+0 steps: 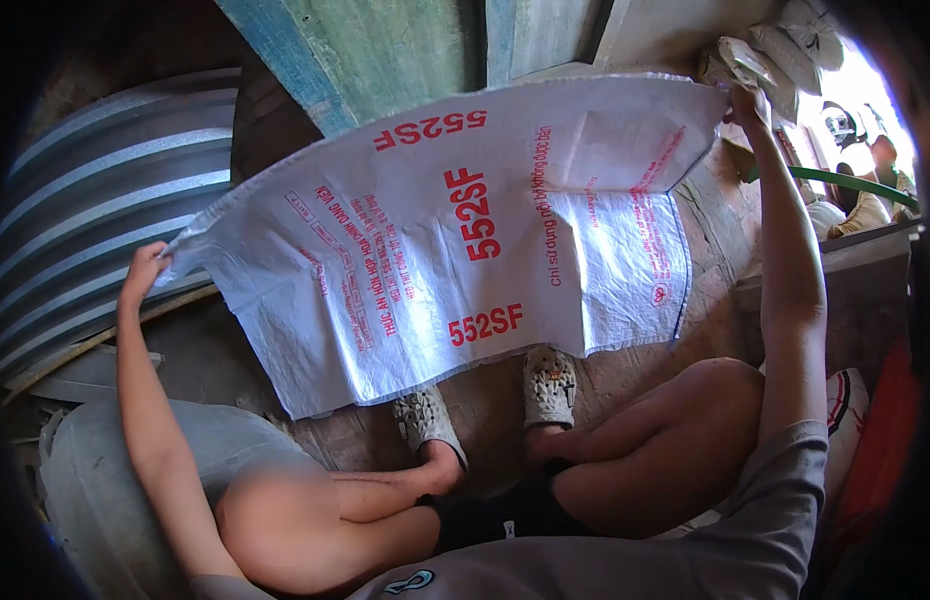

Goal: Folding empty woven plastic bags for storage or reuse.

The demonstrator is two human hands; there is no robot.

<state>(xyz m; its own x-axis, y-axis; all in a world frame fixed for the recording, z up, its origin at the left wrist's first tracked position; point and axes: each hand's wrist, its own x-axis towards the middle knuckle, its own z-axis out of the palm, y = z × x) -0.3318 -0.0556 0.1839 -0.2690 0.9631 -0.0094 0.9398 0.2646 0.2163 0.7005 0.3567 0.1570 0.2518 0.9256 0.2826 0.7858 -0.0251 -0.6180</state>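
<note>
A large white woven feed sack (415, 250) with red printing is stretched out between my two hands, above the floor and over my shoes. My left hand (145, 268) is closed on its bunched left corner. At the upper right, my right hand (749, 106) grips the opposite corner; its fingers are partly hidden behind the wrist. Along the top the sack's edge is drawn into a curve, while the lower edge hangs loose. A folded, creased part shows at its right side.
Corrugated metal sheeting (115, 210) stands at the left. A blue-green wooden panel (385, 50) is at the back. Filled sacks (785, 60) are piled at the far right, above a low ledge (835, 270). A greyish bundle (115, 470) lies by my left knee.
</note>
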